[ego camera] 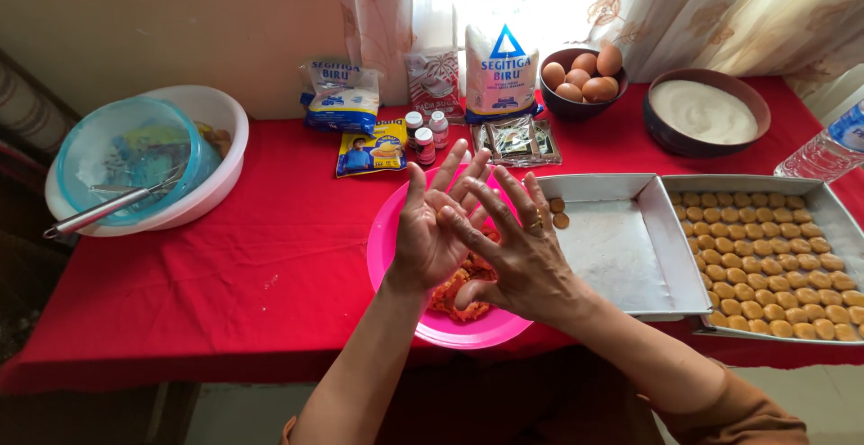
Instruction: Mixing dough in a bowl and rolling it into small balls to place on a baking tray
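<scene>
pink bowl [396, 256] of orange dough [454, 294] sits under both hands; left hand [430, 233] and right hand [517, 256] press flat together, fingers spread, beside a nearly bare tray [621, 251].

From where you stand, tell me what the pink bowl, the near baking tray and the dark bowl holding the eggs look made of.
Pink bowl: probably plastic, with a bright uniform colour, thin rim and soft sheen.
Near baking tray: looks like thin sheet metal, likely aluminium, dull silver-grey with folded straight walls.
Egg bowl: dark brown and smooth, perhaps glazed ceramic or melamine; the view leaves it open.
</scene>
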